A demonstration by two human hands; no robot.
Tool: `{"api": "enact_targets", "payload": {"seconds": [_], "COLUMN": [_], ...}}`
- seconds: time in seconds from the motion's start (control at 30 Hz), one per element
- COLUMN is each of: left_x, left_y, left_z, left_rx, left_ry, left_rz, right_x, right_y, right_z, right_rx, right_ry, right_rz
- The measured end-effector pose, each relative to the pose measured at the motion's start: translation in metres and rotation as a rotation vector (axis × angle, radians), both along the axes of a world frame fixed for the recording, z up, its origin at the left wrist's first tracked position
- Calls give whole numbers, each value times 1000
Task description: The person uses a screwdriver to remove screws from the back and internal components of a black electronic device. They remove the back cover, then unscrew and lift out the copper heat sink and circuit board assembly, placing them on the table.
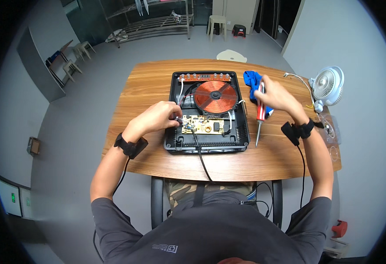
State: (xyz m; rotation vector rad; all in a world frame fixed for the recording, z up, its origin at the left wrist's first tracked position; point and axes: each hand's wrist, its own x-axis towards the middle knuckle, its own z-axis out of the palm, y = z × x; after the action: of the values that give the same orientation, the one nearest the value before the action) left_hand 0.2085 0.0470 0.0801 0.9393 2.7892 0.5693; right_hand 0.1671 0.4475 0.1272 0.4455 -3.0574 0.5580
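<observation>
An opened induction cooker (pixel 168 132) lies on the table with its black housing facing up. Inside it are a round copper coil (pixel 208 92), a pale circuit board (pixel 201 128) and an orange strip of small parts (pixel 204 78) along the far edge. My left hand (pixel 160 116) is at the board's left end, thumb and fingertips pinched together; what they grip is too small to make out. To the right of the cooker, my right hand (pixel 278 94) is closed around the red-and-white handle of a screwdriver (pixel 261 112), its shaft pointing down toward me.
Behind the screwdriver lies a blue cloth (pixel 251 79). A small white fan (pixel 328 86) stands at the table's right edge, with a clear plastic tray (pixel 332 130) nearer me. A black cord (pixel 205 165) runs from the cooker over the front edge. A stool (pixel 231 56) stands beyond the table.
</observation>
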Motion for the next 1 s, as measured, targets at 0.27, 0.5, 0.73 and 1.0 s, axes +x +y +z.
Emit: {"api": "enact_targets", "payload": {"seconds": [0.27,0.5,0.73,1.0], "left_x": [-10,-11,-17,-16], "left_y": [12,17,-1,-2], "left_z": [-24,-33,-29,-33], "left_rx": [-39,-27,-21,-16], "left_ry": [-41,29,8,43], "left_rz": [-145,-128,-111,-121], "right_x": [3,2,1,7], "right_y": [47,34,31,26], "right_z": [-89,-103,-134,-128], "right_rx": [113,-10,-79,-38], "right_ry": [-137,-210,-151,-121], "right_rz": [-16,-27,0,51]}}
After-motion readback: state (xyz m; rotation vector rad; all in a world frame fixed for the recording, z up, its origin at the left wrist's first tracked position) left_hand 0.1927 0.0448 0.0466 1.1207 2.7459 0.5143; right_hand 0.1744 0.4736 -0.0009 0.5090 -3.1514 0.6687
